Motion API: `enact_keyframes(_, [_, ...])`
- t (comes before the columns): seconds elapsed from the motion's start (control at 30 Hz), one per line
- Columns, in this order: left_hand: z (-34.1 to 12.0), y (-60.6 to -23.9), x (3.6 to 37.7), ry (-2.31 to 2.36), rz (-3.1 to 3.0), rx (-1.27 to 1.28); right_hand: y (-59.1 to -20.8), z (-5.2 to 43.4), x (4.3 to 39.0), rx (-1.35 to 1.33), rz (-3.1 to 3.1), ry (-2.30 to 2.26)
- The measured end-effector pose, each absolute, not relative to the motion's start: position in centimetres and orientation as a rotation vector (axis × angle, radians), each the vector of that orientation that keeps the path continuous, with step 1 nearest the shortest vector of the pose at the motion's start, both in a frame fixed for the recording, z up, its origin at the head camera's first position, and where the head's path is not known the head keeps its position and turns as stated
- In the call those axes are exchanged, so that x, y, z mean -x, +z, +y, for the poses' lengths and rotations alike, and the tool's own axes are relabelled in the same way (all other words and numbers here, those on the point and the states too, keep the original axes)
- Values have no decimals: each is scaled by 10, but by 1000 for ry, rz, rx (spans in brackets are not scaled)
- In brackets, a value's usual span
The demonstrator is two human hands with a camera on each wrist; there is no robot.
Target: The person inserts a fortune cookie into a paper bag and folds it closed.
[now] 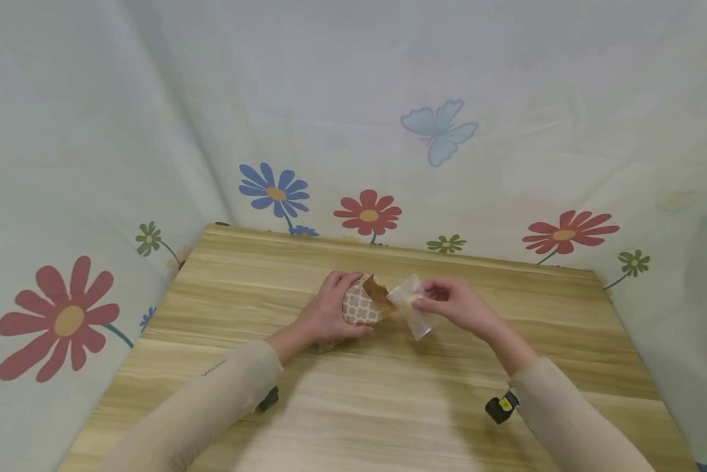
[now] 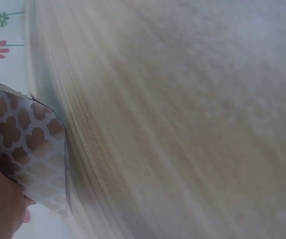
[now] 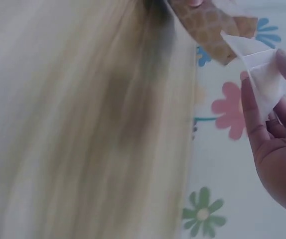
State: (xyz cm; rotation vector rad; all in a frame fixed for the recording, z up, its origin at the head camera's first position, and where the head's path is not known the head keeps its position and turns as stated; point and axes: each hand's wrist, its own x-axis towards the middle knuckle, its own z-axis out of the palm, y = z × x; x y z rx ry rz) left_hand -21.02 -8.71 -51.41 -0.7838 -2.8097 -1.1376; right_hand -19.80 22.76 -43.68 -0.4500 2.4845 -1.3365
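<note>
Two hands at work over the worktop (image 1: 388, 393): left hand (image 1: 329, 314) curled around the patterned paper bag (image 1: 362, 305), right hand (image 1: 453, 305) pinching a clear packet (image 1: 409, 308) just beside the bag's mouth. Best kept gaping, packet fed in corner first.

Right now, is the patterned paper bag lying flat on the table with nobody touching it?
No, the left hand grips the patterned paper bag, while the right hand pinches a clear plastic packet beside it.
</note>
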Motion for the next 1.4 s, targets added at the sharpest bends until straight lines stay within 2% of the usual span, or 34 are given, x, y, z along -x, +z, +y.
enact_keyframes(0.23, [-84, -515, 209, -1093, -2822, 789, -418, 208, 207, 724, 2642, -1094])
enact_keyframes(0.53, [-79, -516, 208, -1069, -2815, 783, -407, 193, 210, 879, 2828, -851])
enact_keyframes(0.7, [-78, -513, 206, -1075, -2811, 776, -408, 193, 213, 858, 2874, -871])
enact_keyframes(1.0, [-75, -516, 204, -1037, -2806, 730, -420, 195, 222, 580, 2847, -1087])
enact_keyframes(1.4, [-70, -515, 200, -1032, -2823, 669, -429, 183, 232, 567, 2796, -1196])
